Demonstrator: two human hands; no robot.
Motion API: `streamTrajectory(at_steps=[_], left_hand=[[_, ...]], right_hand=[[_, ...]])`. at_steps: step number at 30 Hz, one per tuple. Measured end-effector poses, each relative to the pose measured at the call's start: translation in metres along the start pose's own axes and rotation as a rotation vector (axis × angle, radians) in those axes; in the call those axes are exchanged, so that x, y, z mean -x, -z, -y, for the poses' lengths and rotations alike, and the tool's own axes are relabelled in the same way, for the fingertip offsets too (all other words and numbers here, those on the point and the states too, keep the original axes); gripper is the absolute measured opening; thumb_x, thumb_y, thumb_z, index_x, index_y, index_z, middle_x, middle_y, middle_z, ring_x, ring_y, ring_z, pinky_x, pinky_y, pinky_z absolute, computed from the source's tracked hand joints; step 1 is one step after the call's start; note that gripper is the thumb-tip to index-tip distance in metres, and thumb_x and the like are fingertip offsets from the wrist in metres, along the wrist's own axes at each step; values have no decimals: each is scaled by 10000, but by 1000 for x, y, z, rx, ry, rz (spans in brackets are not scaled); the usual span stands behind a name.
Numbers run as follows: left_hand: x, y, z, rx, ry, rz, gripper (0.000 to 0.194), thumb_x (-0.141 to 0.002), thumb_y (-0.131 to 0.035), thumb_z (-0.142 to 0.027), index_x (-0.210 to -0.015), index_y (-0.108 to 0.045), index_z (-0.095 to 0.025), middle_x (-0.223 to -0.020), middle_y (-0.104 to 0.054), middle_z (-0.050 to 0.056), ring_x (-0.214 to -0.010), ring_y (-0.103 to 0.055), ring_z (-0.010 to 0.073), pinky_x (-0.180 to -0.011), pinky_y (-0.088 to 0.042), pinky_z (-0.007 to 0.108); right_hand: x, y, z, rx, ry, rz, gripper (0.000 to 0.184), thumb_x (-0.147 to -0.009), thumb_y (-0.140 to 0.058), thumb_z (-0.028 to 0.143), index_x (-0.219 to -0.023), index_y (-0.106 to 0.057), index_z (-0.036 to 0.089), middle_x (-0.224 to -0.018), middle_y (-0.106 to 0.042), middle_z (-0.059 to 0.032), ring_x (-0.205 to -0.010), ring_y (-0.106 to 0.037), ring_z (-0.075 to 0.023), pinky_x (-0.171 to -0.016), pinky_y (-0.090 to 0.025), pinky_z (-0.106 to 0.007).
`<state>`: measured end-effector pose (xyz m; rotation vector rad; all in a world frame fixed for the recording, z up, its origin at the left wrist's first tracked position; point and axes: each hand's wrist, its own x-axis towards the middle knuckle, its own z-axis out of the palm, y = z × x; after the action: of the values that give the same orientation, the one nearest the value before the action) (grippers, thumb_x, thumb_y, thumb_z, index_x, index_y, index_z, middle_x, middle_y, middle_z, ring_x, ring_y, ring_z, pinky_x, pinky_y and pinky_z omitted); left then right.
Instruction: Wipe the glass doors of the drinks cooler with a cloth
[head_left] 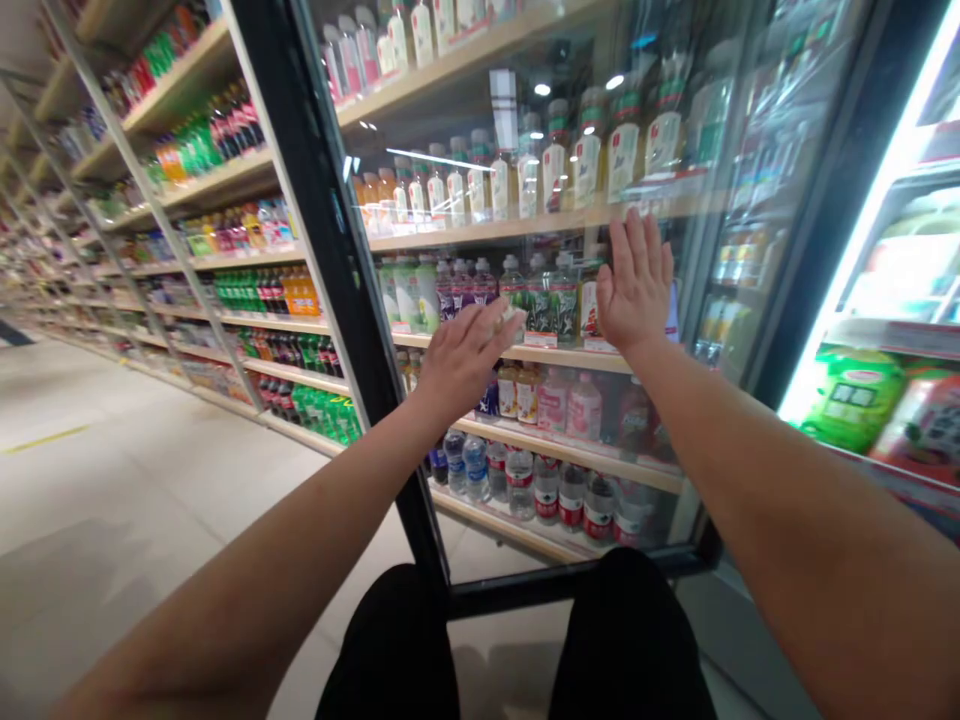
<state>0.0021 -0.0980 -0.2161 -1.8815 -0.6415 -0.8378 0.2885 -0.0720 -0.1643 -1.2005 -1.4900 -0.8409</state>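
Observation:
In the head view, my left hand (466, 358) is at the glass of a black-framed cooler door (480, 598), its fingers curled around a small pale wad (512, 314). What the wad is made of cannot be made out. My right hand (637, 280) lies palm-forward against the same glass, fingers stretched upward and thumb apart, holding nothing. The door stands swung open in front of me. Through its pane show shelves of bottled drinks, with juice bottles (555, 165) above my hands and water bottles (519, 482) below.
Long drink shelves (289, 320) run away along the left beside a pale tiled floor (142, 520). At the right is the lit cooler interior, with a green package (859, 395) on a shelf. My black-clad knees (630, 640) are close to the door's lower frame.

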Motion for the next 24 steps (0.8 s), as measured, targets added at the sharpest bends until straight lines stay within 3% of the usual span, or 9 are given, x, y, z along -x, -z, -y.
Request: streamTrajectory(at_steps=[3,8,14,16,19,21,24], left_hand=[[1,0,-2,-3,69,-48,651,-1026,-529,-40,-1639,-410,-222,-1617,-501,146,-1414,-499,343,-1149,-423,477],[10,-1,-12,33,-136,102,624,-997,-504,12,-1579,-494,-210,-1584,-550,108,-1383,-539,308,-1102,-493,435],[-8,1,-6,26,136,-95,618,-1000,-536,-17,-1592,-484,-186,-1615,-501,156,-1409,-502,345,-1170,-447,496],[0,-2,-14,38,50,-62,605,-989,-518,0,-1568,-515,-173,-1584,-542,146,-1382,-527,338,-1146,-475,481],[13,-6,-27,88,-170,106,630,-942,-509,41,-1529,-563,-180,-1555,-581,110,-1367,-554,310,-1102,-521,432],[12,-6,-30,117,-165,156,663,-920,-511,57,-1539,-554,-178,-1566,-568,115,-1370,-556,304,-1105,-525,436],[-8,-5,-26,181,-39,66,664,-933,-502,51,-1570,-494,-135,-1579,-540,152,-1363,-553,321,-1150,-497,485]], right_hand=[[0,0,0,9,2,-12,645,-1060,-304,361,-1689,-341,220,-1755,-294,-55,-1659,-184,-260,-1355,-190,-572],[1,-3,-2,5,17,-37,643,-1054,-314,363,-1676,-372,207,-1741,-327,-68,-1645,-238,-280,-1341,-220,-583],[1,-5,-2,1,23,-63,645,-1045,-326,354,-1671,-381,210,-1735,-339,-70,-1637,-262,-281,-1336,-227,-588],[2,-5,-2,-3,26,-61,648,-1042,-330,354,-1668,-387,195,-1735,-338,-82,-1638,-258,-284,-1337,-225,-592],[1,-7,-3,-8,25,-63,644,-1044,-320,359,-1658,-405,185,-1731,-347,-85,-1636,-265,-283,-1335,-230,-589],[1,-9,-3,-12,25,-71,640,-1047,-309,362,-1652,-415,181,-1727,-356,-85,-1634,-272,-282,-1333,-235,-587],[2,-11,0,-37,8,-75,636,-1047,-306,343,-1656,-400,186,-1731,-348,-92,-1637,-260,-289,-1325,-233,-614]])
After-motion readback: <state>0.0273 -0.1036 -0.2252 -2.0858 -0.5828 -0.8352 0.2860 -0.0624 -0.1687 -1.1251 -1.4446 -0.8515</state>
